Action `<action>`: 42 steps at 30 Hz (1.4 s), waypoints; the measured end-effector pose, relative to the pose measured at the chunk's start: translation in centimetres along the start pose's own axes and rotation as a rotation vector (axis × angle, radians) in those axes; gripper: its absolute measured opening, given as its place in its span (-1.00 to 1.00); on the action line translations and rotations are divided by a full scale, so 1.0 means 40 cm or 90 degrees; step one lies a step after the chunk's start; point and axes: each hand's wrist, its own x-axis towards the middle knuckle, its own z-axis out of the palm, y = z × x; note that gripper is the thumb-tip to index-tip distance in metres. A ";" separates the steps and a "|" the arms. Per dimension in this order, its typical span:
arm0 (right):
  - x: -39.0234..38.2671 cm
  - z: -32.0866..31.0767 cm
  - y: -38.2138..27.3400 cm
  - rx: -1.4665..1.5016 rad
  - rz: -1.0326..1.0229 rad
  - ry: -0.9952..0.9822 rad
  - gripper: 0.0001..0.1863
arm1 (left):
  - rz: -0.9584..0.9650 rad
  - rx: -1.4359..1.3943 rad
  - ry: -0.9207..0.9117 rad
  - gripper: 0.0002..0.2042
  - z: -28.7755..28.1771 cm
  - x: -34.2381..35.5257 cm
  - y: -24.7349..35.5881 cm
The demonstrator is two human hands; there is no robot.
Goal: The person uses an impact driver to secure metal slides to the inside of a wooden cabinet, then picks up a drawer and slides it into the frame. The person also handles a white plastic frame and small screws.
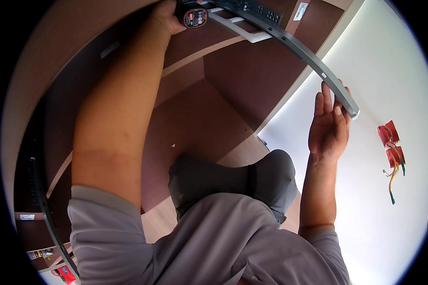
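Note:
My left hand [170, 19] grips a black power drill [191, 15] at the top of the head view, raised inside a brown cabinet. A long grey metal rail [309, 57] runs from the top down toward the right, bowed in this view. My right hand [329, 123] supports its lower end, palm turned up and fingertips against it. A white angled bracket or frame [254, 36] sits just under the rail near the drill. The rail's far end is cut off by the frame's top edge, and the drill's tip is not visible.
Brown cabinet panels and shelf edges [185, 51] surround my arms. Another rail [50, 221] and a small red item [65, 273] are at the lower left. A white wall [375, 71] with red electrical boxes and loose wires [392, 149] stands right. My grey-clad knees [278, 180] are below.

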 end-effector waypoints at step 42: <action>0.255 0.275 0.300 -0.191 0.480 -0.042 -0.60 | 0.228 -0.012 0.224 -0.64 -0.044 -0.380 0.169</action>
